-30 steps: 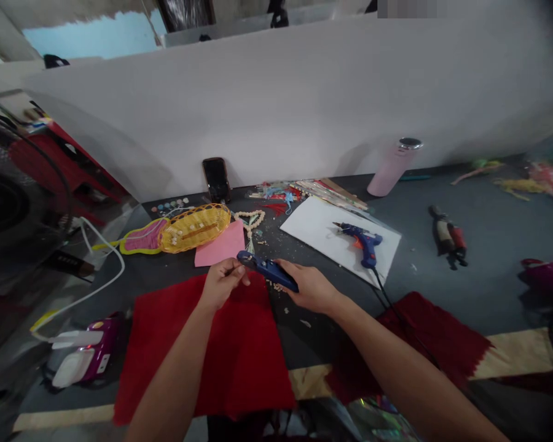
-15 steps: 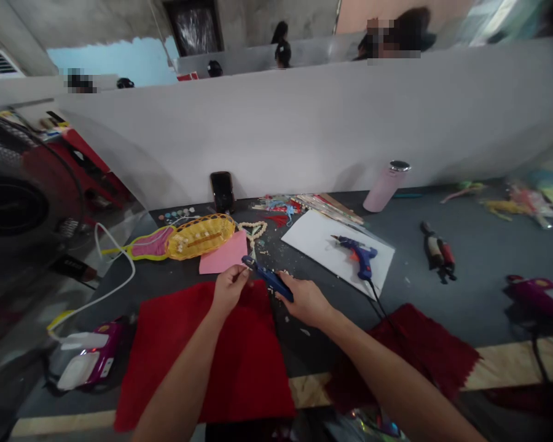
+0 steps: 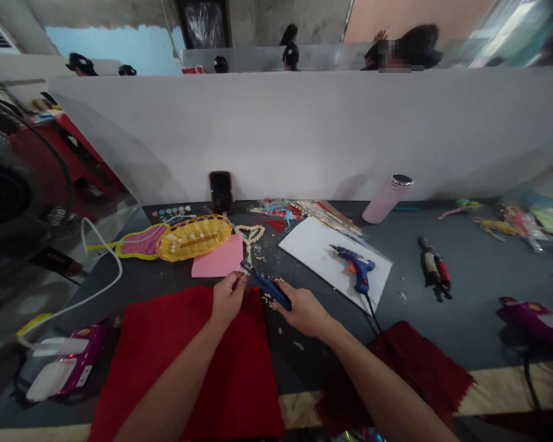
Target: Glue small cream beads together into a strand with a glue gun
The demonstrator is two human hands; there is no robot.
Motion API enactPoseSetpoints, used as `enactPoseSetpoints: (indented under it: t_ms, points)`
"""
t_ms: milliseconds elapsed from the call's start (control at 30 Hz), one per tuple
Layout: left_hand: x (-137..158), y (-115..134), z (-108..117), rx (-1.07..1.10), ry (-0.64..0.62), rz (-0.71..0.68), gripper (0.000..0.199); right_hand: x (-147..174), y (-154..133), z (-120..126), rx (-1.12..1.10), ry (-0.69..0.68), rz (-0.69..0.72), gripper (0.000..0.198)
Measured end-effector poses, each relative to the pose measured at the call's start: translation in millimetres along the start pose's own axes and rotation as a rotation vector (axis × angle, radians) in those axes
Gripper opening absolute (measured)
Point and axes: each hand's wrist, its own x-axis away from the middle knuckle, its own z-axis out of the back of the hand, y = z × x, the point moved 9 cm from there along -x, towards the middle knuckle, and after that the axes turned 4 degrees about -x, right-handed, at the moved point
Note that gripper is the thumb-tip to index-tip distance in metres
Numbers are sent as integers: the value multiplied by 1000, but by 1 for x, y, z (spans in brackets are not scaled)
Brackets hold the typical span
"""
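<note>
Blue pliers (image 3: 270, 288) had turned a little since the frame half a second before, so their head looked narrower; left fingers sat more gathered than a second before. Everything else only shifted with the camera. Judging from that, same step of the handwork, just a small adjustment at the pliers' head.

Right grip (image 3: 304, 310) was wrapped round the pliers' handles; couldn't tell if it was squeezing. Left grip (image 3: 227, 297) had thumb and finger bunched at the pliers' head, right by the tip; too small to tell whether they were closed on something.

Pliers were between both hands, seemingly raised over the surface (image 3: 304, 380), tilted, head pointing away and to the left. Slim blue handles, silvery bits near the head; jaw detail unclear. Small pale beads (image 3: 268, 302) lay scattered by the handles.

Next out: red cloth (image 3: 198, 356) flat under the left forearm, pink paper (image 3: 216, 258) beyond it, a yellow basket (image 3: 221, 224) overlapping the paper, a beaded string (image 3: 260, 231) near that. Right side: glue gun (image 3: 357, 270) on a white board (image 3: 295, 242), red-handled cutters (image 3: 435, 270) well apart. Far edge: phone (image 3: 220, 191) propped against the partition (image 3: 276, 135), pink bottle (image 3: 386, 199) upright.
</note>
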Motion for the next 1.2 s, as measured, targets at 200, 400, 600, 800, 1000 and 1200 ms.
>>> enactPoseSetpoints:
  t_ms: [200,400,600,800,1000,1200]
  points:
    - [-3,2,-1,9,-1,-11,27,-3,0,4,-87,-45,29,43]
    - [-7,5,-3,9,-54,9,26,-7,-2,8,-161,-81,70,37]
    - [-11,3,-7,-9,-107,-14,30,-10,2,8,-215,-108,64,29]
    - [-9,1,-6,16,-95,-8,27,-8,-3,10,-230,-129,92,29]
    - [-10,0,-7,165,-170,53,26,0,-3,7,-169,-14,35,50]
    - [-7,6,-10,361,-383,180,27,5,-4,4,-88,13,101,53]
